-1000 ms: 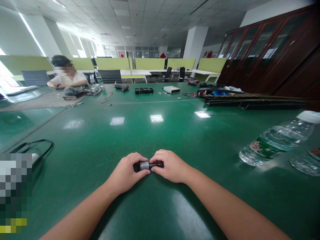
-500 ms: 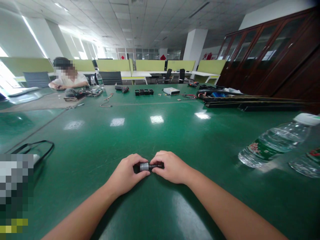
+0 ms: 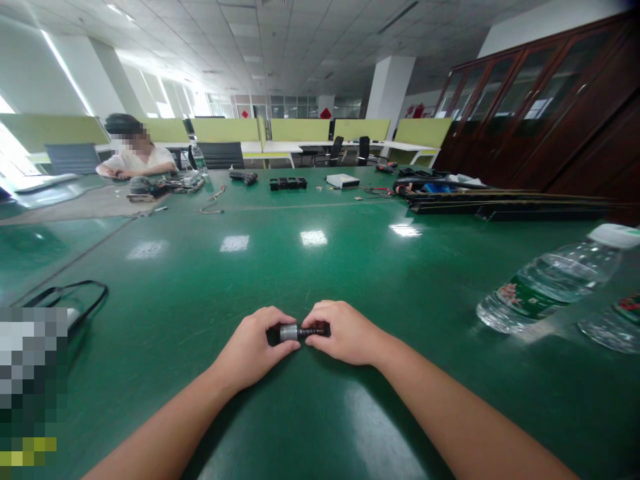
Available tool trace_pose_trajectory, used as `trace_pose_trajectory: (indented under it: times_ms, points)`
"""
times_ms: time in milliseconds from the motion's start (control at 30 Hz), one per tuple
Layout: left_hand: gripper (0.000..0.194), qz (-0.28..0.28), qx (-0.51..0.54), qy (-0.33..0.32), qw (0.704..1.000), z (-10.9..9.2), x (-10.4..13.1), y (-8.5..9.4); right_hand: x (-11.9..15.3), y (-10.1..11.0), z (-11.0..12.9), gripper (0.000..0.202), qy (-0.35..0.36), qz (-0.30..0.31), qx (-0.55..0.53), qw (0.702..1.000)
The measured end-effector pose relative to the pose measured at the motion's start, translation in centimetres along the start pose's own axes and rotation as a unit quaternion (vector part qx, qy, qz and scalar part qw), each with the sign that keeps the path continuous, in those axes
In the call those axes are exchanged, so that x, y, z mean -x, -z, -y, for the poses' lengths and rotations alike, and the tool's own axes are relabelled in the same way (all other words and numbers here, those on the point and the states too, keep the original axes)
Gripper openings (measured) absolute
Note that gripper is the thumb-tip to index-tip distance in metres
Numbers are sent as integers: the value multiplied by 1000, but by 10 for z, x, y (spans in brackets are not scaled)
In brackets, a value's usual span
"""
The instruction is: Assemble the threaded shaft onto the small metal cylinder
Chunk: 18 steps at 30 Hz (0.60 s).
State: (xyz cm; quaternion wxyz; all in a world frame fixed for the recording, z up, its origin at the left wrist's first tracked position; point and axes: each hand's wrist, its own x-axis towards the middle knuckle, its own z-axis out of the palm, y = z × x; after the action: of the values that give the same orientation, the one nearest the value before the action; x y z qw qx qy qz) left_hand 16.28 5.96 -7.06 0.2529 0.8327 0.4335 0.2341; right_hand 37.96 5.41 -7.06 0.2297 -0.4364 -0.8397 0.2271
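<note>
A small cylindrical part (image 3: 289,333) with a silver-grey body and a dark, ribbed shaft lies level between my hands, low over the green table (image 3: 320,273). My left hand (image 3: 256,343) grips the silver body, thumb below and fingers above. Around the dark shaft at the other end, my right hand (image 3: 340,331) is closed, its thumb and fingertips near the silver body. The outer tip of the shaft is partly hidden within the right hand.
Water bottles (image 3: 537,293) stand at the right. A blurred item with a black strap (image 3: 95,303) is at the left. Black rails (image 3: 500,202), a white box (image 3: 343,181) and a drill (image 3: 244,177) lie far back. A person (image 3: 135,157) sits far left.
My right hand has shifted very slightly to the right, and a little more of the dark shaft shows. My left hand has kept its place on the silver body.
</note>
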Motion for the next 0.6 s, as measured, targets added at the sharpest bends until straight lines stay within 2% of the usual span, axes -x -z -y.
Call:
trace_pose_trajectory:
  times_ms: [600]
  points:
    - [22, 3, -3, -3, 1000, -1, -1, 0, 1, 5, -1, 14, -14, 9, 7, 1000]
